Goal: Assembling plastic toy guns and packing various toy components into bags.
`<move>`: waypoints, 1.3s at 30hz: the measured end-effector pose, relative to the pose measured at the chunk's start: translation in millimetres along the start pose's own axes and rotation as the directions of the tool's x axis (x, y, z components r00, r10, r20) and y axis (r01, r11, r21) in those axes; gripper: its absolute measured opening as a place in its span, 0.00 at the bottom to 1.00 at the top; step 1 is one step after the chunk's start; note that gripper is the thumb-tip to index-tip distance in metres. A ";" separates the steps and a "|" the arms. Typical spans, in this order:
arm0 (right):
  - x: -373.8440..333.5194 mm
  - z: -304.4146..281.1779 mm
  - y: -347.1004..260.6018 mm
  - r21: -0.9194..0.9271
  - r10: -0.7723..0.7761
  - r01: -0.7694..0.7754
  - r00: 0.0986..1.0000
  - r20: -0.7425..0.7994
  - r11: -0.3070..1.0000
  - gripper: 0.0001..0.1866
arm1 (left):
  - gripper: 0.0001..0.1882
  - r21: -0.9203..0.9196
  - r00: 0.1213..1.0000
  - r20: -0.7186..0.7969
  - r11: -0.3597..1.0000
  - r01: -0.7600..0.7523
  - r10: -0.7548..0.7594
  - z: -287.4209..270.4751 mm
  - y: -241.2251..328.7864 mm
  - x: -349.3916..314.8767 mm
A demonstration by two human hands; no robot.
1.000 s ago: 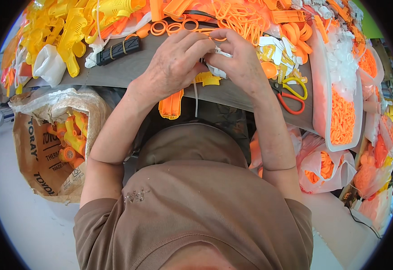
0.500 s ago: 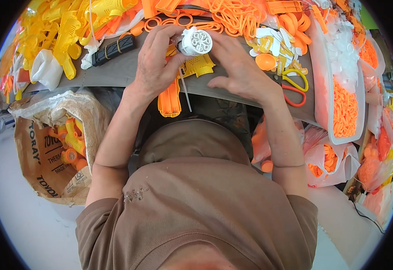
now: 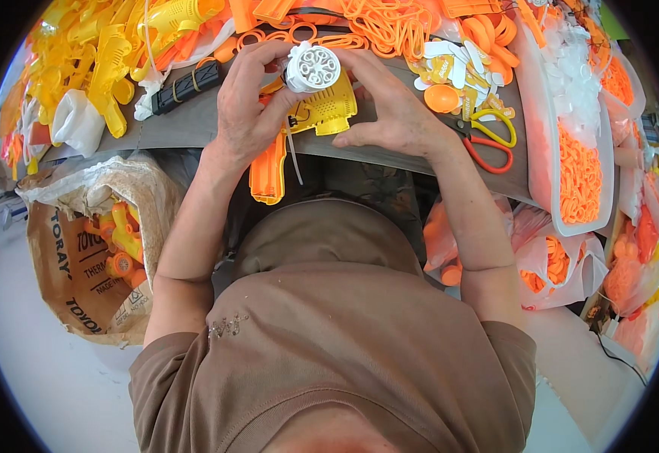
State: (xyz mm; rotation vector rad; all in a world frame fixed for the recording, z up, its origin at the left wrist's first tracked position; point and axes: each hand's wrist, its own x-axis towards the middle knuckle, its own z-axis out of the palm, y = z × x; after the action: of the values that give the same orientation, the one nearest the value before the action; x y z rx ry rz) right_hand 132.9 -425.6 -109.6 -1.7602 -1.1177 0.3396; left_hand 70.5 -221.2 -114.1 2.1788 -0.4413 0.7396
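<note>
The left hand (image 3: pixel 248 107) pinches the white cylinder (image 3: pixel 316 68) between thumb and fingers, ringed end facing up; just right of it, the right hand (image 3: pixel 399 115) gapes wide, seemingly empty, the yellow shell (image 3: pixel 328 111) between both thumbs, its long axis unclear

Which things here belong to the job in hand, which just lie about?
Likely in use:
white round part, in left hand
yellow shell, beside right hand

Likely just lying about:
scissors
black banded block
orange bowl
paper sack
</note>
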 end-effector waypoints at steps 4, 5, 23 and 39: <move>1.9 5.0 -5.7 0.059 -0.022 0.027 0.996 -0.089 0.998 0.44 | 0.25 -0.023 0.997 -0.077 0.999 -0.028 0.026 0.8 -1.6 1.0; 3.3 3.5 -9.7 0.062 -0.006 0.011 0.997 -0.083 0.998 0.43 | 0.26 -0.026 0.994 -0.103 0.999 -0.027 0.025 -0.6 0.2 2.6; 32.6 -23.2 -59.6 -0.004 0.199 -0.199 0.979 -0.041 0.980 0.43 | 0.22 0.022 0.981 0.193 1.000 0.006 -0.010 -25.4 -2.3 25.4; 57.2 2.7 24.5 0.650 -0.593 0.557 0.781 -0.197 0.517 0.42 | 0.21 -0.049 0.975 0.222 0.998 0.025 -0.014 -36.5 -4.1 34.0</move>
State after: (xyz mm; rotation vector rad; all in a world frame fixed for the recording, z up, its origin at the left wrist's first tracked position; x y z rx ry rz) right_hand 174.8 -380.1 -117.3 -0.6541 -1.3263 0.3196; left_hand 85.6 -193.0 -75.6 2.2228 -0.5452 0.4704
